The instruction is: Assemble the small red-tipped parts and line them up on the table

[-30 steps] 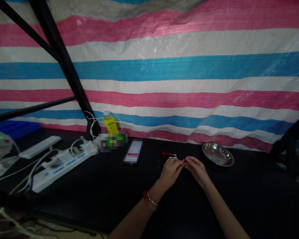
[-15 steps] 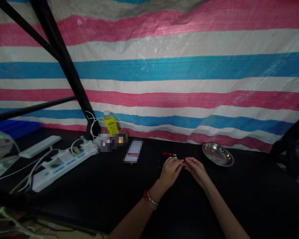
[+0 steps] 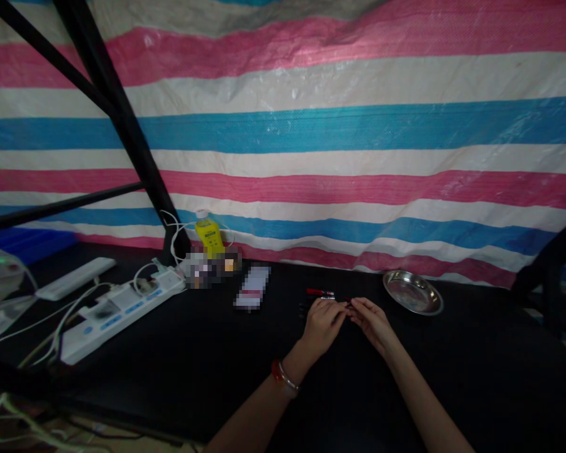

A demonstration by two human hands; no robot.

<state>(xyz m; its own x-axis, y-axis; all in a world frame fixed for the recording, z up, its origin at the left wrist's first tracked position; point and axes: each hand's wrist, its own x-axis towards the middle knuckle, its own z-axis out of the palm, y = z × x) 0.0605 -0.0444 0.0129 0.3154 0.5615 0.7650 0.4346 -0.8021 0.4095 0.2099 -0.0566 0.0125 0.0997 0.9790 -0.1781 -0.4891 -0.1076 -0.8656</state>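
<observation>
My left hand and my right hand meet fingertip to fingertip low over the black table. Both are closed in a pinch. Between the fingertips shows a small dark item with a hint of red; its kind is too small to tell, and the fingers cover most of it. Just beyond my left hand lies a slim red piece with a silvery end. Some dark pieces beside it are partly hidden by that hand. A red bracelet and a silvery one circle my left wrist.
A round metal dish sits right of my hands. To the left lie a phone, a white power strip with cables, and a yellow bottle. A striped tarp hangs behind; a black metal frame rises at left.
</observation>
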